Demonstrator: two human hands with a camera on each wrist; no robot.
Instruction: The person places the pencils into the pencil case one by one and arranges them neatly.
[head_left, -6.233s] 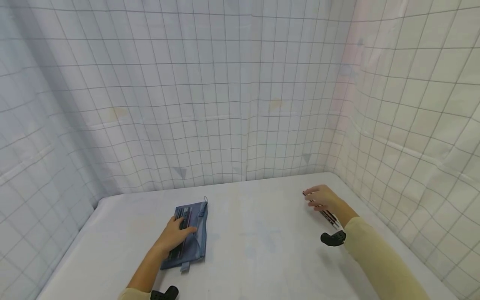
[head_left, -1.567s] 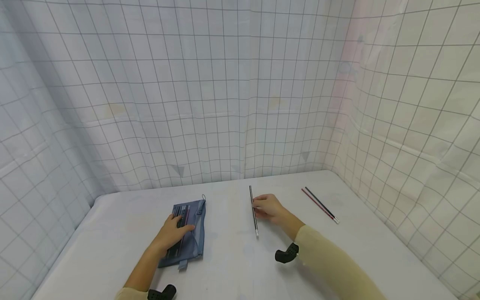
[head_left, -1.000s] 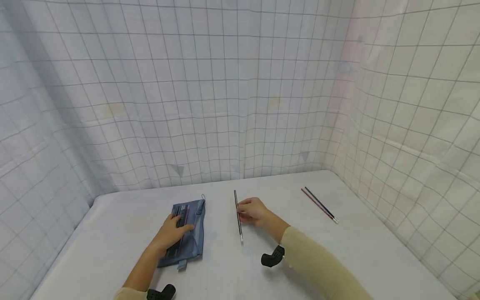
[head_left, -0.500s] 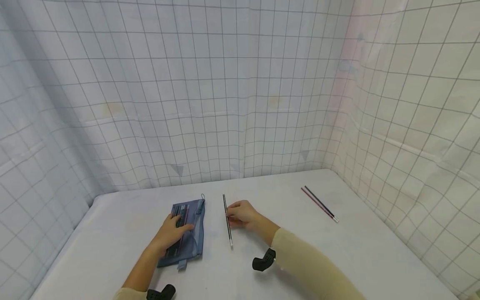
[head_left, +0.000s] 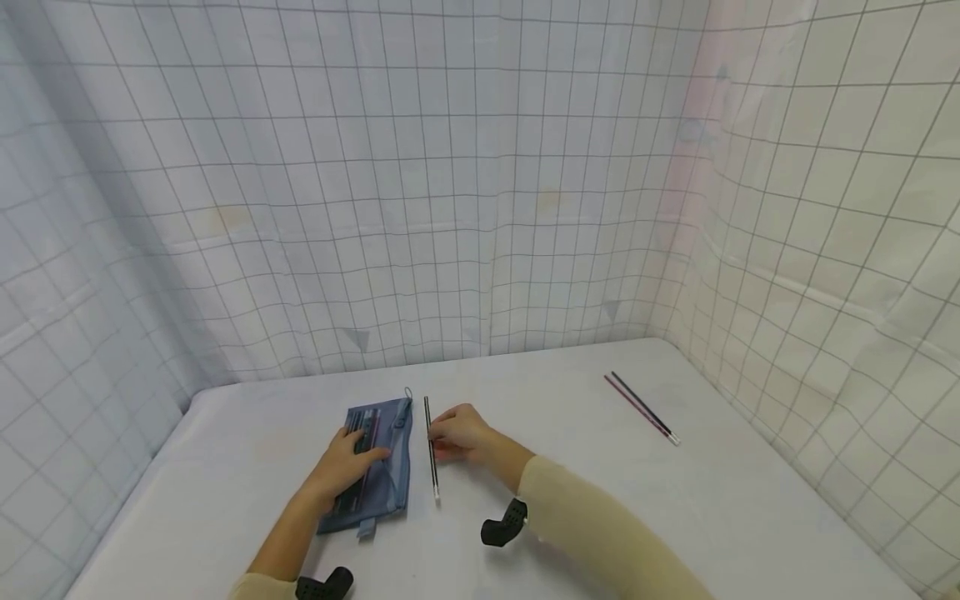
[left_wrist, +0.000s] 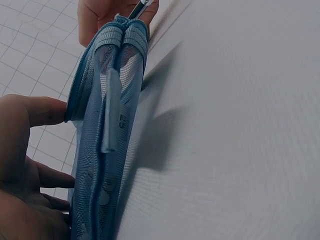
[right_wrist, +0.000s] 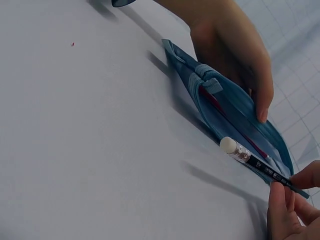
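A blue mesh zip pencil case [head_left: 396, 471] lies on the left half of the table, with several dark pencils and a pinkish one inside. My left hand [head_left: 343, 472] rests on top of it, thumb and fingers spread. In the right wrist view, that thumb touches the edge of the case's gaping zip side. Right of the case, my right hand [head_left: 461, 432] pinches a black pencil [head_left: 434, 477] between thumb and fingers. Its white eraser [right_wrist: 228, 145] points toward the near side, close to the zip opening but outside it. The left hand's fingertips are partly hidden in the left wrist view.
A red pencil [head_left: 628, 398] and a dark pencil [head_left: 643, 405] lie at the table's far right, their white eraser ends together. A grid-patterned curtain [head_left: 480, 208] surrounds the white table [head_left: 540, 533]. Black wrist cameras [head_left: 504, 523] jut from both sleeves.
My right hand has picked up the black pencil from the group at far right and brought it left, beside the case. The left hand has stayed on the case.
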